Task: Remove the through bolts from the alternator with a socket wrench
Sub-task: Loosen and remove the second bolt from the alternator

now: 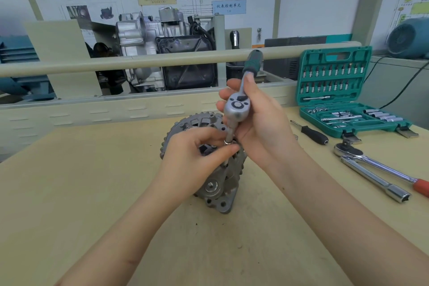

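A grey alternator (218, 183) stands on the wooden bench, mid-frame. My right hand (257, 123) grips the silver head of a small socket wrench (236, 105); its green handle points up and away. The socket on the wrench points down at the alternator's top. My left hand (197, 153) pinches the socket's lower end (228, 143) between thumb and fingers, right above the housing. The bolt itself is hidden under the fingers and socket.
An open green socket set case (336, 100) sits at the right rear. A black-handled screwdriver (313, 133), a large ratchet with a red grip (380, 165) and a long chrome socket bar (376, 181) lie at the right. A rail and engine display stand behind the bench.
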A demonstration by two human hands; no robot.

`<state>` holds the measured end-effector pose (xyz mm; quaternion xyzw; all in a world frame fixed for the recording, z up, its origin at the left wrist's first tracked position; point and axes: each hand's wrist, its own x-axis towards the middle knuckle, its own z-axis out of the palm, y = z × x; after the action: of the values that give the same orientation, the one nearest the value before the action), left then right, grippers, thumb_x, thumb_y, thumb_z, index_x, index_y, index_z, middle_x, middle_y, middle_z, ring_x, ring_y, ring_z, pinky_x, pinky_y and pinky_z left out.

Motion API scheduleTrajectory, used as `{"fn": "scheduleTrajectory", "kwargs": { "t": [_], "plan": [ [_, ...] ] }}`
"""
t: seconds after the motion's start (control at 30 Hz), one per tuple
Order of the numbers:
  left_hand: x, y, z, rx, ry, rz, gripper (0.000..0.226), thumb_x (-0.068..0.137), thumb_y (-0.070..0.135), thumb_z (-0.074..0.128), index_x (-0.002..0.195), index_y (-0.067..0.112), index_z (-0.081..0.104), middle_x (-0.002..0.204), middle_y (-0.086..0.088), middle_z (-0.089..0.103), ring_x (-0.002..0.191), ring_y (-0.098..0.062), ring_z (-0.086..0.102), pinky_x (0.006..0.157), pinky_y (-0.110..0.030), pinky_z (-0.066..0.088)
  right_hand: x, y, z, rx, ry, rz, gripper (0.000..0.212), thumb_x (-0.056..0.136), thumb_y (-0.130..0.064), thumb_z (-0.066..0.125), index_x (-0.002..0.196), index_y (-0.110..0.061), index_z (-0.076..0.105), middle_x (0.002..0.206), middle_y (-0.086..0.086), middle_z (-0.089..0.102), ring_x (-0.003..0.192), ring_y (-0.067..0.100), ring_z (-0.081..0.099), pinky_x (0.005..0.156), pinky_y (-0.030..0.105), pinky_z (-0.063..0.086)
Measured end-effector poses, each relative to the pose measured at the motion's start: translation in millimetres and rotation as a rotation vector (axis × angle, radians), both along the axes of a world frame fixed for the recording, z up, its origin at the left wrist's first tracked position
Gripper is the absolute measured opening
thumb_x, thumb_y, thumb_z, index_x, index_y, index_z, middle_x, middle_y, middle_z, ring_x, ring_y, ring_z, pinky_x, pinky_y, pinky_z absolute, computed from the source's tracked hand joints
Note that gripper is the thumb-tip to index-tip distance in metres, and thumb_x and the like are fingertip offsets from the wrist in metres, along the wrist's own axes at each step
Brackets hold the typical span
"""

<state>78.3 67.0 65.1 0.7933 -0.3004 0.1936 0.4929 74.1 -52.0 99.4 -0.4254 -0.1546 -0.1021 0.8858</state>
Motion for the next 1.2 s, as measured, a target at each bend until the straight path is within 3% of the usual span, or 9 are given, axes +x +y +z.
{"fn": "scheduleTrajectory", "kwargs": {
  "t": [0.17, 0.37, 0.43, 0.53, 0.6, 0.67, 0.8, 0.97, 1.2],
  "plan": [
    [2.8, -1.2, -2.5, -0.067, -0.038, 0.128, 0.02, 0.064, 0.036, 0.071, 0.058, 0.025, 0.055, 0.059, 0.02, 0.059, 0.064, -0.002, 0.052, 0.062, -0.021, 0.038, 0.4, 3.4, -2.5, 0.005, -0.114, -0.004, 0.016, 0.09, -0.017, 0.048, 0.077, -0.009, 0.053, 0.066, 0.001, 0.065, 0.062, 0.013, 0.064, 0.06, 0.023, 0.055],
    [2.6, 3.8, -0.2, 0.036, 0.048, -0.045, 0.011, 0.073, 0.024, 0.069, 0.08, 0.016, 0.071, 0.08, 0.004, 0.069, 0.084, -0.009, 0.062, 0.078, -0.035, 0.05, 0.5, 1.4, -1.2, -0.015, -0.055, 0.019, 0.022, 0.094, -0.023, 0.042, 0.087, -0.008, 0.056, 0.059, -0.004, 0.065, 0.058, 0.011, 0.065, 0.056, 0.022, 0.053],
    [1.3, 2.5, -0.2, 0.051, 0.042, -0.054, 0.011, 0.073, 0.023, 0.069, 0.082, 0.016, 0.071, 0.08, 0.006, 0.069, 0.082, -0.005, 0.063, 0.077, -0.031, 0.05, 0.2, 1.0, 0.0, -0.023, -0.029, 0.013, 0.024, 0.094, -0.026, 0.041, 0.089, -0.009, 0.058, 0.055, -0.006, 0.063, 0.053, 0.009, 0.063, 0.055, 0.022, 0.051],
    [-1.0, -1.6, -0.6, 0.066, -0.093, 0.036, 0.01, 0.069, 0.026, 0.071, 0.067, 0.029, 0.062, 0.069, 0.014, 0.062, 0.073, -0.005, 0.058, 0.072, -0.027, 0.045, -1.6, 2.3, 0.8, -0.004, -0.031, 0.008, 0.024, 0.093, -0.026, 0.044, 0.086, -0.009, 0.059, 0.054, -0.004, 0.059, 0.049, 0.01, 0.06, 0.05, 0.019, 0.05],
    [-1.5, -3.4, -1.5, 0.042, -0.127, 0.079, 0.014, 0.066, 0.03, 0.071, 0.061, 0.025, 0.059, 0.062, 0.015, 0.059, 0.068, -0.005, 0.055, 0.069, -0.027, 0.044, -2.8, 4.0, -0.1, -0.006, -0.06, -0.014, 0.019, 0.091, -0.024, 0.047, 0.081, -0.01, 0.057, 0.055, -0.004, 0.059, 0.054, 0.012, 0.061, 0.053, 0.021, 0.052],
    [-0.4, -3.0, -2.3, -0.013, -0.087, 0.092, 0.022, 0.065, 0.031, 0.071, 0.063, 0.011, 0.062, 0.06, 0.01, 0.061, 0.064, -0.005, 0.055, 0.066, -0.026, 0.044, -3.3, 5.3, -1.3, 0.004, -0.088, -0.016, 0.017, 0.091, -0.021, 0.047, 0.08, -0.011, 0.054, 0.058, -0.004, 0.061, 0.061, 0.013, 0.062, 0.06, 0.023, 0.055],
    [3.4, -1.2, -3.7, -0.049, -0.018, 0.049, 0.023, 0.066, 0.029, 0.071, 0.066, 0.008, 0.064, 0.061, 0.007, 0.064, 0.061, -0.002, 0.057, 0.063, -0.018, 0.045, -3.0, 5.0, -3.0, -0.075, -0.099, 0.0, 0.015, 0.091, -0.025, 0.045, 0.088, -0.012, 0.053, 0.065, -0.002, 0.066, 0.064, 0.015, 0.065, 0.06, 0.023, 0.054],
    [3.6, -2.4, -9.5, -0.113, 0.015, 0.032, 0.005, 0.072, 0.02, 0.07, 0.072, 0.022, 0.066, 0.07, 0.017, 0.067, 0.067, 0.004, 0.061, 0.063, -0.007, 0.043, -3.7, 2.9, -3.6, -0.207, -0.168, 0.201, 0.039, 0.076, -0.039, 0.043, 0.106, -0.014, 0.045, 0.083, 0.002, 0.071, 0.069, 0.018, 0.068, 0.069, 0.026, 0.055],
    [1.9, -3.7, -13.2, -0.167, 0.029, 0.016, 0.011, 0.074, 0.018, 0.07, 0.074, 0.027, 0.064, 0.069, 0.017, 0.067, 0.067, 0.008, 0.061, 0.06, -0.002, 0.041, 1.4, -9.0, -6.0, -0.277, -0.177, 0.362, 0.024, 0.085, -0.027, 0.042, 0.103, -0.012, 0.048, 0.089, 0.004, 0.071, 0.081, 0.018, 0.068, 0.077, 0.026, 0.053]
  ]
}}
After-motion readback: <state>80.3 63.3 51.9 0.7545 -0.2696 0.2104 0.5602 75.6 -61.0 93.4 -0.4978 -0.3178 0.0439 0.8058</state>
